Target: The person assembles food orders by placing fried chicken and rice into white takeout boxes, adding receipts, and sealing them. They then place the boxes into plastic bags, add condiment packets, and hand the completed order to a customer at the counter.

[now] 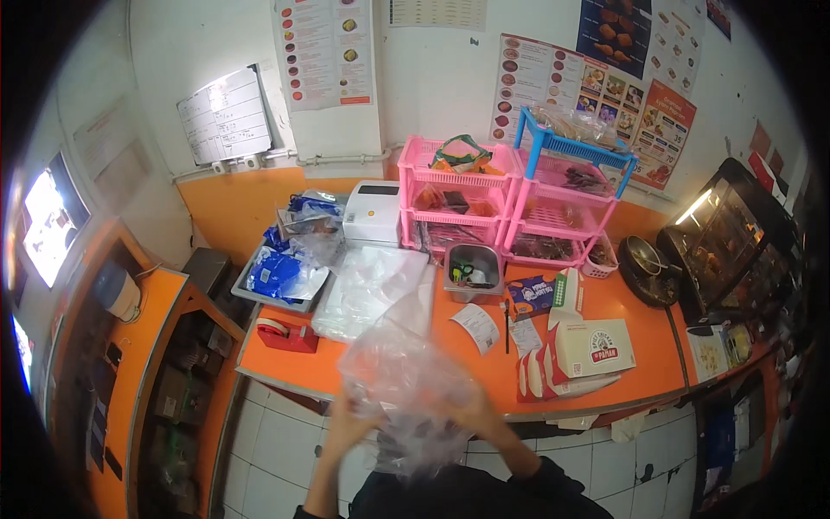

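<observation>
A crumpled clear plastic bag (405, 376) is spread between my two hands over the front edge of the orange counter. My left hand (353, 422) grips its left side, and my right hand (473, 409) grips its right side, the fingers partly hidden behind blurred film. Just beyond the bag lies a stack of clear plastic bags (373, 285). Left of the held bag stands a red tape dispenser (287, 335). To its right are paper slips (476, 327), a black pen (507, 327) and several folded cardboard food boxes (593, 347).
A grey tray (311, 300) of blue packets, a white label printer (371, 211), a metal container (473, 295) and pink racks (454, 175) line the counter's back. A wok (643, 253) and a lit display case (726, 240) stand at right; orange shelving (155, 305) is at left.
</observation>
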The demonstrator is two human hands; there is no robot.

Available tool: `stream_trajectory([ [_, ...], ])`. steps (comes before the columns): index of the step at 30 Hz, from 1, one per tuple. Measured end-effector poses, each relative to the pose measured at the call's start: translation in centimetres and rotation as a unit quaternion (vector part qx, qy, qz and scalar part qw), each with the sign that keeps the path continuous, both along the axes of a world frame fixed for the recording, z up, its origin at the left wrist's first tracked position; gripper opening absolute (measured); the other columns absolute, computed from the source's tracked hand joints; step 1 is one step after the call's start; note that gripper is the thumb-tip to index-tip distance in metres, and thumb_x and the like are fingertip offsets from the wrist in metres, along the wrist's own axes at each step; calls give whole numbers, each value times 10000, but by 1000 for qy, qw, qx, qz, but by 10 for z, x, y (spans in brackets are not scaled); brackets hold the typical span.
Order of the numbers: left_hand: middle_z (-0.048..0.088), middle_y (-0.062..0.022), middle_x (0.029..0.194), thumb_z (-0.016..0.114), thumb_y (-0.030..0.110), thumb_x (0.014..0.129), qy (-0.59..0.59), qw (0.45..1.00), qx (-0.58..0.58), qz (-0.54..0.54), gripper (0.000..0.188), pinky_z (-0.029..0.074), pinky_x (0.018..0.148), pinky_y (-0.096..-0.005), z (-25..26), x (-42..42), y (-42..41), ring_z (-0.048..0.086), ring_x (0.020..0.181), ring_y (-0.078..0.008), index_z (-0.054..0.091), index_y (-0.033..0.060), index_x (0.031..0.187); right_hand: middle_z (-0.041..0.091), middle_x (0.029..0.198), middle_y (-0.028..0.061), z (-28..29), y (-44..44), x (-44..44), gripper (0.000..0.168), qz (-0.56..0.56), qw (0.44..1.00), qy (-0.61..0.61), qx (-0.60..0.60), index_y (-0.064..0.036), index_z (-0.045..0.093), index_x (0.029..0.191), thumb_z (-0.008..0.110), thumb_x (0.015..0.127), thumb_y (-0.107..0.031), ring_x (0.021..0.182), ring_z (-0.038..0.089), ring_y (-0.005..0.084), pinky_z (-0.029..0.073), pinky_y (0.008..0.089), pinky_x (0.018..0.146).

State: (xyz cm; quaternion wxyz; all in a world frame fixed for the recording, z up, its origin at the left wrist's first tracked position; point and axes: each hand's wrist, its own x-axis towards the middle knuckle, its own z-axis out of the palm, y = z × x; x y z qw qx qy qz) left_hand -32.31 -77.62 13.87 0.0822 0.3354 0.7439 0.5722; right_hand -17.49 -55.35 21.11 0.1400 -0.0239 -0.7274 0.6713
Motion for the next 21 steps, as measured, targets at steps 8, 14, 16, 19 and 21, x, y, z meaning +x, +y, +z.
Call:
stream_trajectory([
  [8,618,-98,931,610,82,779,-44,963,40,262,216,470,807,-335,-21,-62,-122,577,882,-198,594,14,983,648,895,56,36,25,9,516,-136,946,-100,278,-17,492,1295,678,816,-55,840,593,132,462,247,722],
  [14,634,-44,940,636,97,781,-94,955,30,279,267,457,802,-278,-45,5,-88,580,890,-140,613,9,1032,642,851,-2,-42,55,-29,590,59,983,-132,111,-44,478,1333,727,806,-138,804,601,107,462,250,741],
  [16,637,-35,1003,640,135,823,-327,904,169,216,331,462,820,-274,-50,15,-79,589,930,-138,581,15,1126,650,957,36,-27,70,-60,691,96,980,-167,43,-64,430,1378,760,784,-195,893,613,128,473,282,818],
  [19,626,-33,1072,660,194,862,-521,757,381,96,396,467,837,-277,-90,9,-47,589,976,-152,541,21,1197,583,1181,111,-37,119,-134,865,33,973,-96,207,-121,311,1453,795,750,-259,1097,551,188,448,365,918],
  [21,616,-34,1103,702,209,851,-550,723,416,41,449,463,858,-281,-117,12,-28,582,1002,-164,527,24,1220,504,1295,142,-41,127,-162,918,-13,923,-67,380,-144,273,1470,803,730,-268,1215,474,253,414,437,958],
])
